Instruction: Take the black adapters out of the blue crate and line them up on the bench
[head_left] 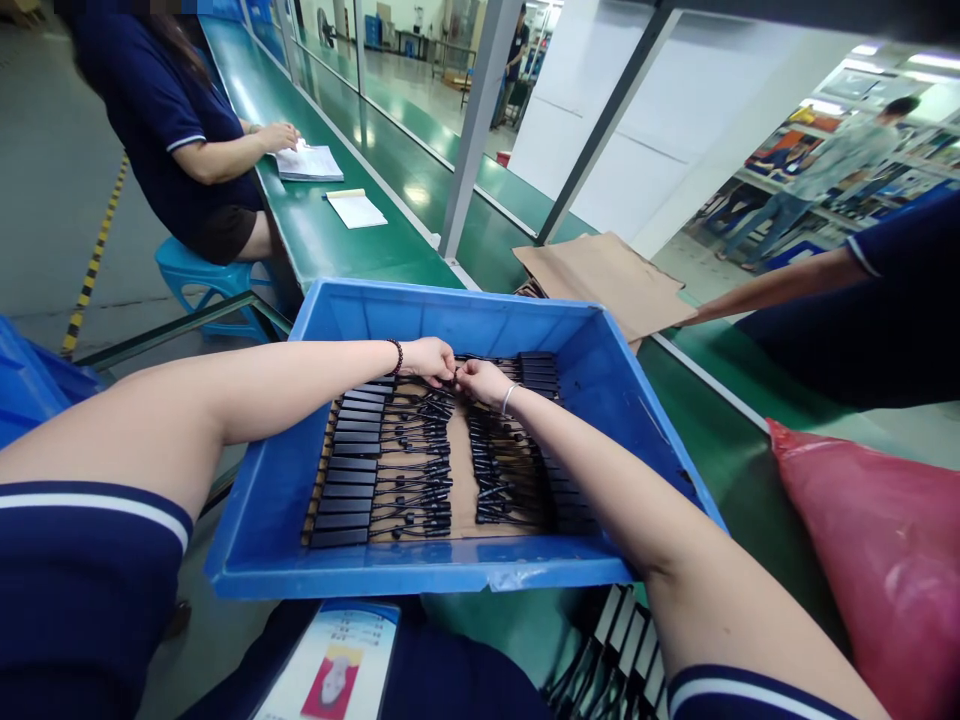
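Inside a blue plastic bin (360,575), two rows of black box-shaped devices with cables (352,450) lie on brown cardboard (461,470). Their cable ends point toward the middle. My left hand (429,360), with a dark bead bracelet at the wrist, reaches over the far part of the bin with its fingers pinched. Close against it, my right hand (484,383) pinches too, a light bangle on its wrist. Between the fingertips there seems to be a black cable, though the fingers hide most of it.
Beside the bin, cardboard sheets (600,280) lie on the green conveyor table (390,255), touched by a co-worker's hand at right. Another person sits at left by papers (309,163). A red plastic bag (877,540) stands right; more black devices (619,640) lie below the bin.
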